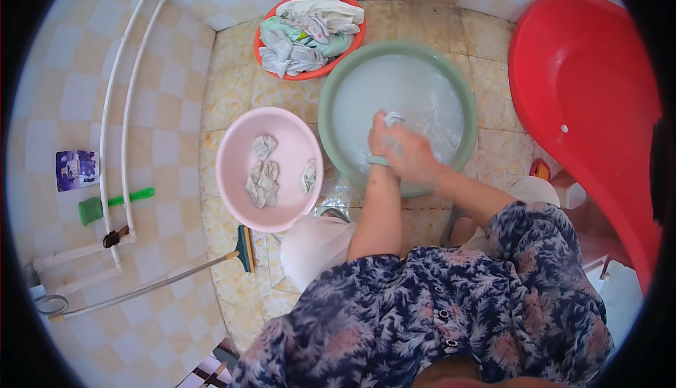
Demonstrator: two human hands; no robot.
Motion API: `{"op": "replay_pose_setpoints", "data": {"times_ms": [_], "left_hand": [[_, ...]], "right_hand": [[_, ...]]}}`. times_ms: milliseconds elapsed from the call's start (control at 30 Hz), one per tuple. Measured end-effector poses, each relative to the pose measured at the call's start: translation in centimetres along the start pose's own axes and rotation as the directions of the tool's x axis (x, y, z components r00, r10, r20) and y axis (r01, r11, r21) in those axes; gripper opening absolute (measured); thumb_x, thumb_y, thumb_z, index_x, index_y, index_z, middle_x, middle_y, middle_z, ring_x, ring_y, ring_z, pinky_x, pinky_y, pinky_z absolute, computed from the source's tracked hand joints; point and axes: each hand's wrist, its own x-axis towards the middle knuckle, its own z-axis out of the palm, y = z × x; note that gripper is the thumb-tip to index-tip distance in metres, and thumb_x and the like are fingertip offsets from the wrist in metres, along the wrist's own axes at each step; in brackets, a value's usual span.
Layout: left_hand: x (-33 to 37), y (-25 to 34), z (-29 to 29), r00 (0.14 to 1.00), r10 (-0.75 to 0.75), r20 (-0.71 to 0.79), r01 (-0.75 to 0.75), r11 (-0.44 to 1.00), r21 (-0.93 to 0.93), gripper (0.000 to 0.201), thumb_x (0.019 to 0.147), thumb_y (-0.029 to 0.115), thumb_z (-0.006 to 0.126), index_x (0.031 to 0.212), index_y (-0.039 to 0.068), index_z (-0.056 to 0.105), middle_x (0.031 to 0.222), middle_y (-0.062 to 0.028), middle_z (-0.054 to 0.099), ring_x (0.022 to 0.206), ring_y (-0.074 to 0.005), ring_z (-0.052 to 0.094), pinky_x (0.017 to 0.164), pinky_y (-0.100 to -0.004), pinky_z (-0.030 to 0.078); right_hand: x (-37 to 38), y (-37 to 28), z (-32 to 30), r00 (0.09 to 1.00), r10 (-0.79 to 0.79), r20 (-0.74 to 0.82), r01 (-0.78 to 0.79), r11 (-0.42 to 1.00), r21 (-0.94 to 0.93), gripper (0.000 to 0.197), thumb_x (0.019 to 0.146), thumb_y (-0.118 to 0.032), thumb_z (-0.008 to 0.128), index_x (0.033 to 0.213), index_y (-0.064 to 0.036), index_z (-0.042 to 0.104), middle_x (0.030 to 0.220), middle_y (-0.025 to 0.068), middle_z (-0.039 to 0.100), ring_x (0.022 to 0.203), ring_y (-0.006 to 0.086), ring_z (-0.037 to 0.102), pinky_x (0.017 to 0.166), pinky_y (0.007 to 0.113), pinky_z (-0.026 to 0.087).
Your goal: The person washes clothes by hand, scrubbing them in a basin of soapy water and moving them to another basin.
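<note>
One light-coloured wet cloth (pixel 393 117) is bunched between the left hand (pixel 378 136) and the right hand (pixel 415 154), which meet above the green basin (pixel 326 120). The fingers of both look closed around it, the left set nearly upright and the right coming across from the side; motion blur hides how each right finger lies. Part of the cloth pokes out past the fingers at the far end of the grip, and a smeared patch of it shows between the two fists, so most of it is probably tucked inside the palms. Holding it over the cloudy water (pixel 366 85) likely lets drips fall back into the basin rather than on the tiled floor (pixel 493 99). That basin stands straight ahead of the body, presumably so that both arms reach it evenly. The pink basin (pixel 290 145) sits near the left leg, perhaps for a short reach, with small crumpled cloths (pixel 262 185) lying apart inside it. Farther off, beside the green basin's far left edge, the orange-red basin (pixel 363 32) carries a heap of garments (pixel 303 39), seemingly kept out of the elbows' way. A big red tub (pixel 584 71) stands at the right.
</note>
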Motion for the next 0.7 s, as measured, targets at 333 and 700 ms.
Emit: {"op": "replay_pose_setpoints", "data": {"times_ms": [333, 700], "left_hand": [[-1.4, 0.2, 2.5, 0.999, -0.052, 0.008, 0.052, 0.999, -0.009, 0.025, 0.088, 0.031, 0.042, 0.088, 0.009, 0.055, 0.087, -0.0065, 0.060, 0.078, -0.0190, 0.058, 0.070, -0.0331, 0.048], [-3.5, -1.6, 9.4, 0.971, 0.084, -0.225, -0.070, 0.995, 0.069, 0.026, 0.089, 0.031, 0.039, 0.084, 0.010, 0.053, 0.083, -0.0078, 0.059, 0.074, -0.0200, 0.056, 0.068, -0.0336, 0.046]], "right_hand": [[0.6, 1.2, -1.0, 0.990, 0.090, 0.105, -0.088, 0.996, -0.025, 0.023, 0.079, -0.020, 0.052, 0.099, -0.0084, 0.052, 0.090, 0.0172, 0.058, 0.083, 0.0359, 0.056, 0.071, 0.043, 0.046], [1.2, 5.4, -2.0, 0.977, 0.200, -0.067, -0.207, 0.972, -0.109, 0.020, 0.080, -0.021, 0.053, 0.096, -0.0080, 0.053, 0.091, 0.0154, 0.058, 0.084, 0.0351, 0.057, 0.071, 0.042, 0.046]]}}
